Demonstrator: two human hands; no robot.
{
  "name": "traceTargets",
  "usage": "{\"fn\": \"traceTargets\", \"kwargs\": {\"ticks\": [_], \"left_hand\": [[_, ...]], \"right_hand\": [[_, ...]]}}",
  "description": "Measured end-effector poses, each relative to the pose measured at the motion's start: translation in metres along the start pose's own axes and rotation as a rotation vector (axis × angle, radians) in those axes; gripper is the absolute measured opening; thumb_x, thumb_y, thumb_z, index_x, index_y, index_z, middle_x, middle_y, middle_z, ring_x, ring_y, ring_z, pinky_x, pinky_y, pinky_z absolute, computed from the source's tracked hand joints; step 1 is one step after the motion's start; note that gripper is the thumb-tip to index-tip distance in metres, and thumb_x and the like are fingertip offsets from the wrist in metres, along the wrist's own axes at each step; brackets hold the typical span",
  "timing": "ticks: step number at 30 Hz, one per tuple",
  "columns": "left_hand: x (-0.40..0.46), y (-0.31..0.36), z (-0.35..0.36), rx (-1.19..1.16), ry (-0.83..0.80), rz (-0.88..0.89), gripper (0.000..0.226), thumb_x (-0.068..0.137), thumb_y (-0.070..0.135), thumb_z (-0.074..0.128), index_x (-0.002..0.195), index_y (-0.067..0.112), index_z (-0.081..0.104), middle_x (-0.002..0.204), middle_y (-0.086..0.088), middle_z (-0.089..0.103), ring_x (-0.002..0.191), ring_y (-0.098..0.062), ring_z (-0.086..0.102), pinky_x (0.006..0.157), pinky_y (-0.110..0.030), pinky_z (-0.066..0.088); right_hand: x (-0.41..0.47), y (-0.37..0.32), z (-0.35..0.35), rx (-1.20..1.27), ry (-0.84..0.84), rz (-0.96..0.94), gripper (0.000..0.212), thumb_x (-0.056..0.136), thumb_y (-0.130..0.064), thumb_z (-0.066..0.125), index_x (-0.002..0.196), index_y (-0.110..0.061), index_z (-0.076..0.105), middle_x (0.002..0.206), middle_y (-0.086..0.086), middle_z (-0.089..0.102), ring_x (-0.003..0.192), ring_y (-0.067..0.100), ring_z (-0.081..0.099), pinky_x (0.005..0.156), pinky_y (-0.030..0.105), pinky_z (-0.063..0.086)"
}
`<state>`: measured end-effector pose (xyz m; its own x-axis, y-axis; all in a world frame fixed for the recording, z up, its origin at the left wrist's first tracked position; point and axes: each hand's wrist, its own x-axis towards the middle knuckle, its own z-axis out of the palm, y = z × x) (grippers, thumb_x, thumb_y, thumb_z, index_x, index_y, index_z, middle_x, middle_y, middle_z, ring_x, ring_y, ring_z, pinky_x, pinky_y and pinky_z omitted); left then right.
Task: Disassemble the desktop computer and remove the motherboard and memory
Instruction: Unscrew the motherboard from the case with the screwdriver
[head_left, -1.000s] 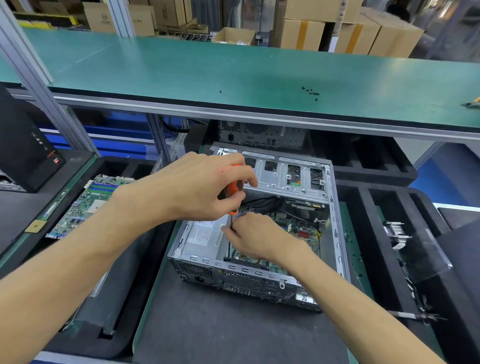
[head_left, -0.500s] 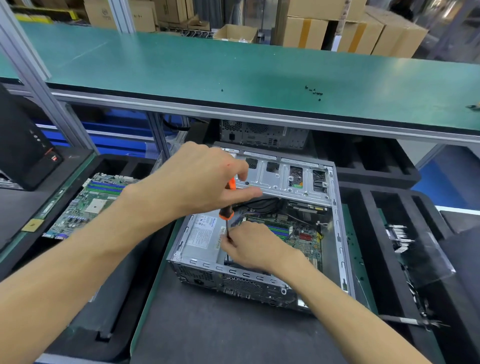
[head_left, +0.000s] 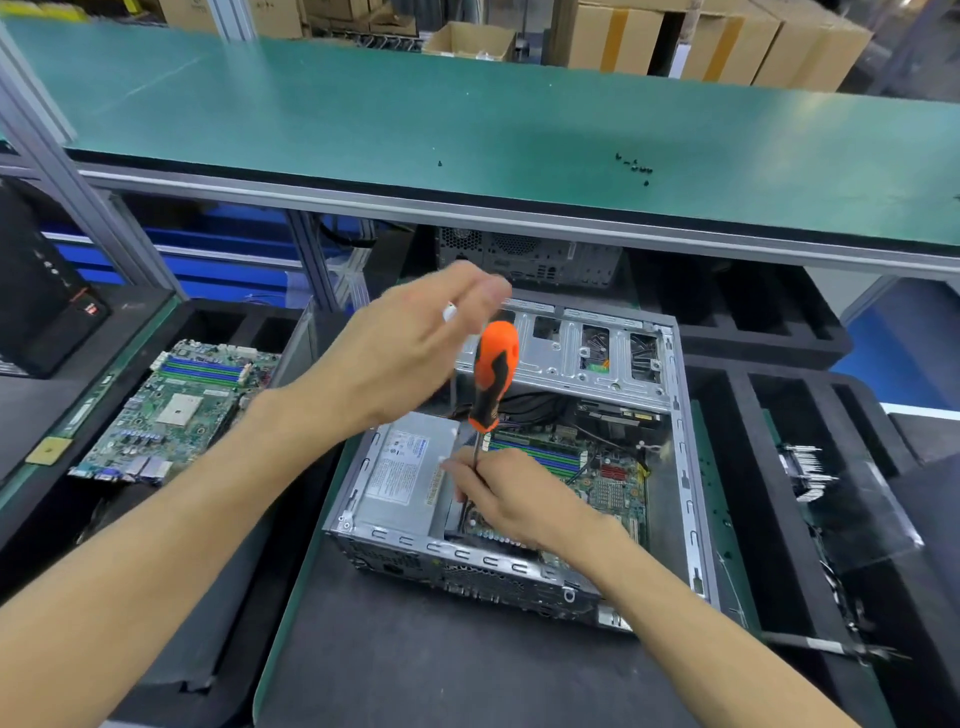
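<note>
A: What's the biggest thing in my view?

B: The long green counter (head_left: 363, 119) across the top, with a little cluster of black screws (head_left: 634, 167) lying on it and cardboard boxes (head_left: 701, 41) stacked behind.

A: And below that?

B: I'm looking down into the open desktop case (head_left: 680, 467), lying on its side on a dark mat (head_left: 415, 665). Its silver power supply (head_left: 402, 473) sits in the left part, and the motherboard (head_left: 610, 483) is still mounted in the floor of the case, with the memory slots (head_left: 540, 456) running across it just right of the screwdriver.

A: Anything beside the case?

B: A second, loose motherboard (head_left: 176, 410) lies tilted in the black tray to my left, well apart from the case. Another computer chassis (head_left: 524, 257) stands under the counter behind.

A: How is my left grip?

B: My left hand (head_left: 400, 353) is blurred, fingers spread and relaxed, just beside the top of the orange and black screwdriver (head_left: 491, 376). I can't tell whether it touches the handle.

A: And the right grip?

B: My right hand (head_left: 514, 493) is down inside the case, fingers pinched together around the thin metal shaft near its tip, beside the power supply's edge. The screwdriver stands nearly upright, handle up.
</note>
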<state>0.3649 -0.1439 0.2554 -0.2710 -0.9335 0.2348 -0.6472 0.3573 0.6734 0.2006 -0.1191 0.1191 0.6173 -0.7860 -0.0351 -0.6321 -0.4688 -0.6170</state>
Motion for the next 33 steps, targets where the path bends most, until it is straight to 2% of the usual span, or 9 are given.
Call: {"fn": "traceTargets", "kwargs": {"ticks": [4,6,10,13,19,22,25,29,33], "left_hand": [[0.008,-0.04,0.021,-0.479,0.087,-0.297,0.059,0.105,0.052,0.028,0.097,0.011,0.07,0.083,-0.008,0.068,0.063,-0.023,0.063,0.048,-0.031,0.051],[0.006,-0.056,0.036,-0.573,0.044,-0.45,0.059,0.107,0.043,0.028,0.093,0.005,0.071,0.078,-0.011,0.07,0.067,-0.026,0.067,0.055,-0.033,0.056],[-0.001,-0.08,0.063,-0.719,-0.038,-0.631,0.055,0.108,0.035,0.031,0.095,0.0,0.071,0.083,-0.017,0.073,0.081,-0.035,0.071,0.072,-0.037,0.06],[-0.006,-0.087,0.077,-0.809,-0.07,-0.684,0.05,0.108,0.032,0.034,0.098,-0.001,0.071,0.089,-0.019,0.074,0.088,-0.033,0.072,0.077,-0.035,0.06],[-0.001,-0.075,0.099,-0.694,-0.135,-0.673,0.045,0.107,0.028,0.035,0.096,0.005,0.072,0.092,-0.011,0.075,0.088,-0.021,0.073,0.081,-0.029,0.058],[-0.003,-0.062,0.11,-0.514,-0.308,-0.598,0.053,0.107,0.036,0.032,0.078,0.015,0.071,0.069,-0.001,0.071,0.064,-0.014,0.067,0.063,-0.022,0.052],[-0.006,-0.053,0.123,-0.558,-0.449,-0.622,0.063,0.105,0.04,0.033,0.045,0.025,0.047,0.044,0.006,0.034,0.038,-0.014,0.028,0.039,-0.021,0.028],[0.006,-0.048,0.132,-0.749,-0.473,-0.682,0.053,0.103,0.038,0.038,0.051,0.027,0.038,0.052,0.005,0.021,0.041,-0.013,0.014,0.039,-0.018,0.017],[0.024,-0.033,0.146,-0.757,-0.559,-0.751,0.049,0.105,0.035,0.04,0.072,0.008,0.066,0.052,0.005,0.02,0.042,-0.012,0.013,0.039,-0.019,0.016]], "right_hand": [[0.001,0.011,-0.01,0.125,0.13,0.025,0.041,0.109,-0.036,0.035,0.072,-0.024,0.048,0.057,-0.006,0.049,0.051,0.009,0.045,0.059,0.026,0.035],[0.003,0.015,-0.02,0.212,0.249,0.043,0.042,0.108,-0.036,0.036,0.069,-0.024,0.05,0.051,-0.009,0.044,0.048,0.008,0.043,0.053,0.017,0.031],[0.011,0.023,-0.045,0.4,0.419,0.093,0.047,0.108,-0.036,0.036,0.066,-0.023,0.052,0.051,-0.007,0.041,0.043,0.009,0.034,0.045,0.019,0.028],[0.014,0.03,-0.063,0.525,0.524,0.131,0.047,0.109,-0.03,0.035,0.065,-0.021,0.05,0.05,-0.003,0.036,0.044,0.016,0.031,0.042,0.028,0.024],[0.015,0.04,-0.091,0.796,0.681,0.197,0.048,0.11,-0.028,0.036,0.064,-0.019,0.046,0.047,-0.012,0.032,0.04,0.007,0.026,0.039,0.017,0.023],[0.015,0.042,-0.101,0.887,0.721,0.176,0.05,0.109,-0.031,0.037,0.061,-0.027,0.049,0.049,-0.012,0.03,0.04,0.009,0.024,0.037,0.02,0.021],[0.013,0.047,-0.111,0.888,0.737,0.22,0.05,0.109,-0.033,0.038,0.06,-0.025,0.047,0.048,-0.012,0.029,0.041,0.009,0.024,0.038,0.02,0.021],[-0.002,0.062,-0.131,0.865,0.774,0.334,0.051,0.108,-0.035,0.039,0.059,-0.022,0.045,0.047,-0.01,0.026,0.041,0.01,0.02,0.039,0.021,0.018],[-0.027,0.077,-0.155,0.792,0.867,0.398,0.056,0.107,-0.041,0.039,0.054,-0.024,0.044,0.045,-0.009,0.028,0.038,0.009,0.022,0.039,0.019,0.021]]}}
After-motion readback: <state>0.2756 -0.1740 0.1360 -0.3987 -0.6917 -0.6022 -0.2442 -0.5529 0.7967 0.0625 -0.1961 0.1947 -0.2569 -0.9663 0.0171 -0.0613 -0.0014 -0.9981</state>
